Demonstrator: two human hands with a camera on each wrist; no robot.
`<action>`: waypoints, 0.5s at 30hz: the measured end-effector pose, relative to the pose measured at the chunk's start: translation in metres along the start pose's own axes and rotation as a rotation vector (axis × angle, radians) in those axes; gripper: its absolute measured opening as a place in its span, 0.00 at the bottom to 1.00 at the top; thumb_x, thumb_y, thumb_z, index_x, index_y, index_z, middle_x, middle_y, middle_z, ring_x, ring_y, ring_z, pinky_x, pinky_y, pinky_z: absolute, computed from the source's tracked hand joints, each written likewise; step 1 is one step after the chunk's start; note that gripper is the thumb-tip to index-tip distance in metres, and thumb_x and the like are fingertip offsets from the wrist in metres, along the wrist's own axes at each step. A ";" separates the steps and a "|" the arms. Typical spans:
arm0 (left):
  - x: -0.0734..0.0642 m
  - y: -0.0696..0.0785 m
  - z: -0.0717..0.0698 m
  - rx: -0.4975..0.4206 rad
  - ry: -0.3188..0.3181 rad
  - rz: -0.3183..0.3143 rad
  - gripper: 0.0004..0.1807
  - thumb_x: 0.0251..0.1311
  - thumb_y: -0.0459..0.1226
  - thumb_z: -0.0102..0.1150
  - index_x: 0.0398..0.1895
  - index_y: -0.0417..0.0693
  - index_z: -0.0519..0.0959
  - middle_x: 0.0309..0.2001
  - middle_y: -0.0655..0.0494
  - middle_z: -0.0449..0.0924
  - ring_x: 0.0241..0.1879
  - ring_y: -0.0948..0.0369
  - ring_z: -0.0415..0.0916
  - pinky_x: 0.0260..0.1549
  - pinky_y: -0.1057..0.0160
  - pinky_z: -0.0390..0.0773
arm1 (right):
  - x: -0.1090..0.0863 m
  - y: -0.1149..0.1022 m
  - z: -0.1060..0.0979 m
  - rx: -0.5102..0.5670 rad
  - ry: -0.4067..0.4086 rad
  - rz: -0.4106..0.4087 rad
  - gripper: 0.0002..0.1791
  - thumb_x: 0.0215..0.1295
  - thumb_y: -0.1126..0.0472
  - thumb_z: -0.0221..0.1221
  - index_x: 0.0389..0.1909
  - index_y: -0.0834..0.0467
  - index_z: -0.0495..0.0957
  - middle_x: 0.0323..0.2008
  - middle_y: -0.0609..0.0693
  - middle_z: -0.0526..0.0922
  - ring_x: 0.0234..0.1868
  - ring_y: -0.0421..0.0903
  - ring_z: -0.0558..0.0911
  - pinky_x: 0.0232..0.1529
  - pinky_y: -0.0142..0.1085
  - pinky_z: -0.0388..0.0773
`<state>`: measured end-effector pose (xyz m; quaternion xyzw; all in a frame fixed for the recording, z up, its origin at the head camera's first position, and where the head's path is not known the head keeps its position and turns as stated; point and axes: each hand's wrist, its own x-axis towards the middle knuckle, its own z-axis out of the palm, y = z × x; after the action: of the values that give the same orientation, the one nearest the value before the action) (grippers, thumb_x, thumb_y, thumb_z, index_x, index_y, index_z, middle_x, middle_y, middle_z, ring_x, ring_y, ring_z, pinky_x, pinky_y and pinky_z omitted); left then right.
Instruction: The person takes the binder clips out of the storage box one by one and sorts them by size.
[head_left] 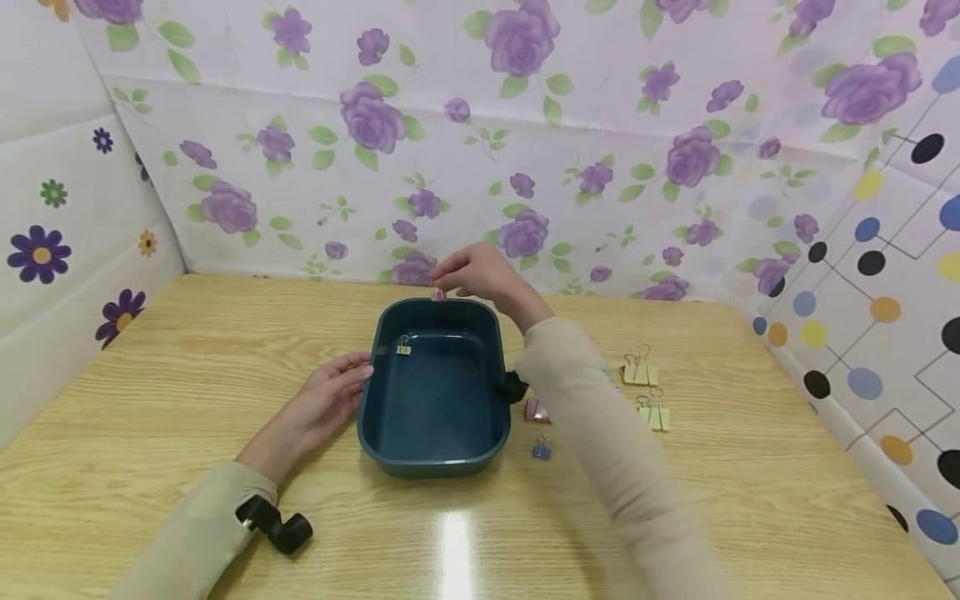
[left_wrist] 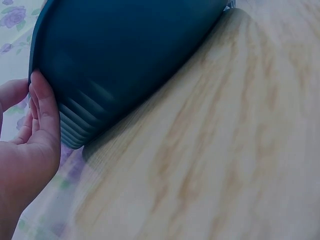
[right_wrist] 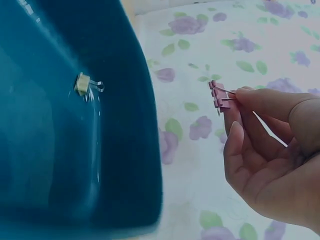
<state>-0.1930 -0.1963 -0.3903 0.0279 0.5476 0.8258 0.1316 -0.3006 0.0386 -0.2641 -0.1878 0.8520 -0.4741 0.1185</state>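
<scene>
My left hand [head_left: 330,398] holds the left wall of a dark teal plastic basin [head_left: 369,437] at its rim. In the left wrist view the wall stands between its digits. Beyond the far rim, my right hand [head_left: 487,275] pinches a small pink binder clip [right_wrist: 220,96] by its wire handles. In the head view this clip shows just above the rim. A small yellow binder clip [head_left: 404,349] sits inside the basin near its far left corner.
Right of the basin lie another pink binder clip [head_left: 536,410], a blue binder clip [head_left: 542,450] and two larger yellow binder clips [head_left: 640,372]. My right sleeve [head_left: 592,425] partly covers some blue pieces. Floral sheeting [head_left: 450,192] hangs behind the wooden table [head_left: 225,333].
</scene>
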 end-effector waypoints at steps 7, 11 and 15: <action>0.001 0.000 0.000 -0.005 0.007 -0.002 0.11 0.71 0.30 0.48 0.53 0.38 0.64 0.43 0.55 0.76 0.41 0.64 0.75 0.42 0.69 0.76 | -0.024 0.013 -0.022 0.004 -0.020 -0.006 0.09 0.65 0.64 0.61 0.43 0.63 0.84 0.47 0.52 0.82 0.46 0.48 0.80 0.51 0.43 0.77; 0.000 0.001 0.000 -0.004 0.013 -0.011 0.13 0.71 0.29 0.47 0.54 0.37 0.62 0.44 0.54 0.76 0.41 0.64 0.75 0.42 0.69 0.76 | -0.042 0.026 -0.030 0.003 -0.021 -0.005 0.10 0.66 0.64 0.61 0.44 0.63 0.84 0.46 0.53 0.83 0.46 0.48 0.81 0.52 0.44 0.76; 0.000 0.001 0.000 -0.002 0.014 -0.011 0.13 0.71 0.30 0.47 0.55 0.36 0.62 0.44 0.54 0.76 0.42 0.64 0.75 0.42 0.69 0.76 | -0.058 0.040 -0.034 0.010 -0.034 -0.012 0.10 0.66 0.64 0.60 0.45 0.65 0.83 0.42 0.53 0.85 0.44 0.48 0.82 0.52 0.46 0.76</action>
<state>-0.1929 -0.1966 -0.3898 0.0190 0.5481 0.8257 0.1320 -0.2696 0.1092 -0.2787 -0.2003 0.8463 -0.4759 0.1312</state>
